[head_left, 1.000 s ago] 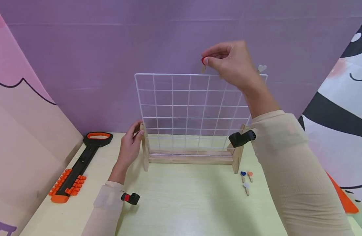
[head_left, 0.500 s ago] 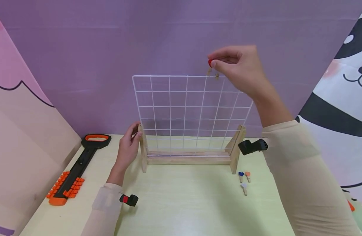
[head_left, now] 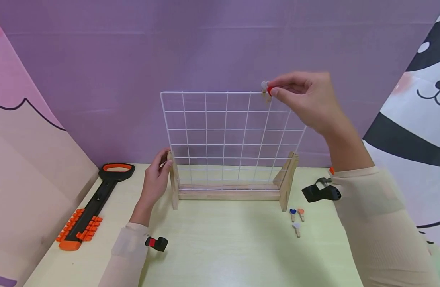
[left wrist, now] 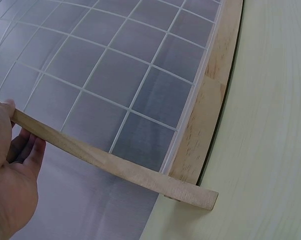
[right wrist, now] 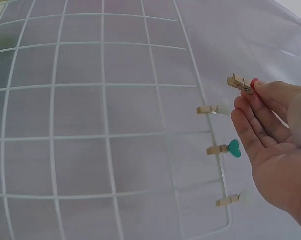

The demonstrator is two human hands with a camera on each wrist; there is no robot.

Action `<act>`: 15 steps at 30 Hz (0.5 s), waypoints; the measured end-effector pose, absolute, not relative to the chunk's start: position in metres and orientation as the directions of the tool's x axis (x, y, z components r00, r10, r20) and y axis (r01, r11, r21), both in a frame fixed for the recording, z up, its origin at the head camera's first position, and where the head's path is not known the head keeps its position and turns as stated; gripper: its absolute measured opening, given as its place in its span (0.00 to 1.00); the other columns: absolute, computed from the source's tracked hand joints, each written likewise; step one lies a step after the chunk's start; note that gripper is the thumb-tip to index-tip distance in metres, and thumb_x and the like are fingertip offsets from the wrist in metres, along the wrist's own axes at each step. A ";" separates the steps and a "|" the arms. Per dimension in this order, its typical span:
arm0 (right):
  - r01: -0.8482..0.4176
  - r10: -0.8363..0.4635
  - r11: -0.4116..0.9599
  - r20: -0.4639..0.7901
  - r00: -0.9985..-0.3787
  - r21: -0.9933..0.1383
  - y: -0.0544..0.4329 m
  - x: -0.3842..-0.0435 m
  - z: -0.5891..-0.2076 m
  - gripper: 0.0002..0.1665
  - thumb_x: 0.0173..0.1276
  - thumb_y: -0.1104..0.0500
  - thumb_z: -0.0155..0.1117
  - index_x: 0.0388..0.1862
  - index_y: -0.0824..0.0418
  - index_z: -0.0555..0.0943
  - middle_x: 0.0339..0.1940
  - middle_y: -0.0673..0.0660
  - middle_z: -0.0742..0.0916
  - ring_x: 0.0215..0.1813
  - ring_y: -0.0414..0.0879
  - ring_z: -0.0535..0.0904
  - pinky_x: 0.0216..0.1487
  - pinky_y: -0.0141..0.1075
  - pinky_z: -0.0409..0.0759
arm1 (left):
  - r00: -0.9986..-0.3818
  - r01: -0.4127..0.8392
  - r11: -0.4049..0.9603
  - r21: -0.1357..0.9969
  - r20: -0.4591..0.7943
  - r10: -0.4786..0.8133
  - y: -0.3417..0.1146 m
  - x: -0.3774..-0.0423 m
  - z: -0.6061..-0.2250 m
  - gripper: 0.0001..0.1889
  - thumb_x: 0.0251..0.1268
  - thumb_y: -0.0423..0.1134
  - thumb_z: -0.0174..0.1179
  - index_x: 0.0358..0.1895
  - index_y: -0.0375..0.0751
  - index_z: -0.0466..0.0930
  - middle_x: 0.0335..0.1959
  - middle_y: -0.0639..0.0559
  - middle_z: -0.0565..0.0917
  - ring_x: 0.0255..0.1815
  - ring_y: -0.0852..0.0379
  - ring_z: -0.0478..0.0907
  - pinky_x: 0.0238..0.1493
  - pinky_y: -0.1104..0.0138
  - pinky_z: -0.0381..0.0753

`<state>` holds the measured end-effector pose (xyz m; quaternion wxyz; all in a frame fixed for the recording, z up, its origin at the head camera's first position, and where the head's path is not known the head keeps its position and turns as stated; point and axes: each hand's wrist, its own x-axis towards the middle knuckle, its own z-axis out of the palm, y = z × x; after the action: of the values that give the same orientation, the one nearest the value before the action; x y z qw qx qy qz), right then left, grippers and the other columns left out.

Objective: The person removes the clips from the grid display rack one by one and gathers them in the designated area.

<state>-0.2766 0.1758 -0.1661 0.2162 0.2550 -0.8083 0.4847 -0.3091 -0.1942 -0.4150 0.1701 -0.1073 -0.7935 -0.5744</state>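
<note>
My right hand point(head_left: 311, 101) pinches a small wooden clothespin with a red heart point(head_left: 270, 91) between thumb and fingers, at the top wire of a white grid panel point(head_left: 225, 129). Next to it a white-heart clothespin point(head_left: 264, 85) sits on that wire. The right wrist view shows the held clothespin point(right wrist: 240, 84) off the wire, its jaws facing the panel. Below it, a teal-heart clothespin point(right wrist: 233, 149) is clipped between two pale ones. My left hand point(head_left: 157, 175) grips the left wooden upright point(head_left: 174, 181) of the stand; the left wrist view shows thumb and fingers around that upright point(left wrist: 100, 157).
Right of the stand, clothespins with a blue heart point(head_left: 293, 213), an orange heart point(head_left: 301, 213) and a white heart point(head_left: 296, 228) lie on the table point(head_left: 220, 243). A black tool with orange clips point(head_left: 94, 203) lies at left. A purple backdrop point(head_left: 133, 59) stands behind.
My right hand has moved right and down with the red-heart clothespin, from above the wire to beside the white-heart one. The left hand keeps its grip on the upright.
</note>
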 end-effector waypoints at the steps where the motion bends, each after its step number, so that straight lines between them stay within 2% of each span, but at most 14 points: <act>1: -0.623 -0.207 0.403 0.596 -0.776 -0.671 0.178 -0.275 -0.169 0.10 0.70 0.63 0.70 0.48 0.65 0.89 0.36 0.41 0.92 0.42 0.36 0.88 0.48 0.19 0.84 | -0.920 0.364 0.317 0.876 0.392 -0.025 -0.194 -0.309 -0.415 0.26 0.82 0.34 0.50 0.79 0.40 0.62 0.76 0.37 0.70 0.77 0.42 0.68 0.78 0.54 0.68; 7: -0.616 -0.212 0.445 0.592 -0.777 -0.650 0.189 -0.271 -0.186 0.12 0.71 0.61 0.70 0.50 0.65 0.89 0.37 0.39 0.91 0.44 0.34 0.88 0.48 0.18 0.84 | -0.906 0.393 0.315 0.864 0.422 -0.026 -0.196 -0.308 -0.416 0.26 0.82 0.37 0.52 0.78 0.43 0.64 0.75 0.40 0.73 0.75 0.47 0.70 0.77 0.58 0.70; 15: -0.584 -0.212 0.511 0.566 -0.796 -0.631 0.202 -0.266 -0.207 0.12 0.72 0.60 0.69 0.51 0.62 0.89 0.37 0.35 0.90 0.43 0.33 0.88 0.47 0.18 0.84 | -0.891 0.424 0.305 0.853 0.452 -0.026 -0.199 -0.307 -0.417 0.25 0.81 0.38 0.53 0.77 0.44 0.66 0.73 0.40 0.74 0.74 0.48 0.72 0.76 0.58 0.71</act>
<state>-0.2665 0.2024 -0.2073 0.2144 0.2362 -0.8423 0.4345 -0.3072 -0.1987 -0.4168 0.1952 -0.1271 -0.7838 -0.5757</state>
